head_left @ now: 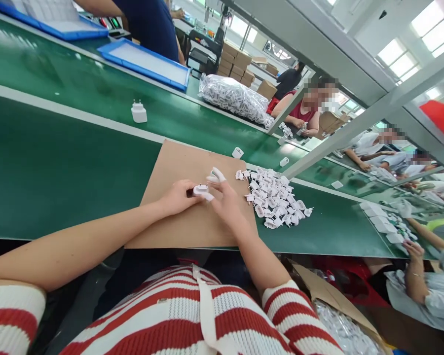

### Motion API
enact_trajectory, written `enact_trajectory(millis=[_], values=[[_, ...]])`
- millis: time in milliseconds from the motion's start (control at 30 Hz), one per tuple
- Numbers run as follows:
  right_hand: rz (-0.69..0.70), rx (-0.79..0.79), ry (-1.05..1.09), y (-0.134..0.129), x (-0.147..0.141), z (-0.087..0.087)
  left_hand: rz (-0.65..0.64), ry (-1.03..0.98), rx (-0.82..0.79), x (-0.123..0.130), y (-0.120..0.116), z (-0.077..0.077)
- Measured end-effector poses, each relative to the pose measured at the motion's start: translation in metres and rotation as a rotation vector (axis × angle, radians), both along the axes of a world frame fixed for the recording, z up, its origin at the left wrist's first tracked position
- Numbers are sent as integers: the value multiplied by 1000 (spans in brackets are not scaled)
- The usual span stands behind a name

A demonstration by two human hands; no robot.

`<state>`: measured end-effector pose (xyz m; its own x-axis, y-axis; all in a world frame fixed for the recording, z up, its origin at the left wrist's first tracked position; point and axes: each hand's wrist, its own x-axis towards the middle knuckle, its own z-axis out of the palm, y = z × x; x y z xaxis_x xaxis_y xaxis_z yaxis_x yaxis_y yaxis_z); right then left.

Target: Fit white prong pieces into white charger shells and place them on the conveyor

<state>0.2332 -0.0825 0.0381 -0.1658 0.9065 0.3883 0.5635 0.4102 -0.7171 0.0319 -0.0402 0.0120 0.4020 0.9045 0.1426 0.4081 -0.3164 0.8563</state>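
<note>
Over a brown cardboard sheet [192,231], my left hand [178,197] is closed on a small white plug piece [201,189], its two pins pointing up. My right hand [225,199] wears white finger covers. Its fingers are spread apart at the piece's right side, the thumb close against it; whether the thumb touches cannot be made out. Just right of the sheet lies a loose pile of white plug pieces with pins [276,197], a few of them at the sheet's edge.
White charger housings [139,112] stand spaced along the green conveyor belt [77,93] beyond the sheet. Across the belt lie a blue tray [144,61] and a clear bag of white parts [235,98]. A slanted metal post [318,138] rises at right. Co-workers sit beyond and to the right.
</note>
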Motion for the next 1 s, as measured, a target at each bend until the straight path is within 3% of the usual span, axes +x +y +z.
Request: enact_trajectory(millis=[100,200,333,467,567,667,733,833,900,1000], values=[[-235,53,-67,-40,21,-9,76,-15,-86,-5,14,12],[-394,-21,-225,-69,38,-29,150,61,-74,-10,59,24],[-330,-35,-128,-71,43,-52,311,251,41,-8,142,39],[-242,-109,170,-63,45,-54,443,286,11,-3,209,44],[-283,-208,424,-62,50,-53,518,262,-21,0,230,41],[-343,-282,640,-60,54,-55,576,215,81,11,224,42],[-360,-287,749,-57,55,-54,514,220,289,28,215,45],[-387,-279,853,-52,55,-51,185,340,489,63,213,47],[-401,-279,889,-50,56,-48,-14,433,402,88,223,44],[-382,-244,921,-49,57,-47,-92,512,211,115,241,38]])
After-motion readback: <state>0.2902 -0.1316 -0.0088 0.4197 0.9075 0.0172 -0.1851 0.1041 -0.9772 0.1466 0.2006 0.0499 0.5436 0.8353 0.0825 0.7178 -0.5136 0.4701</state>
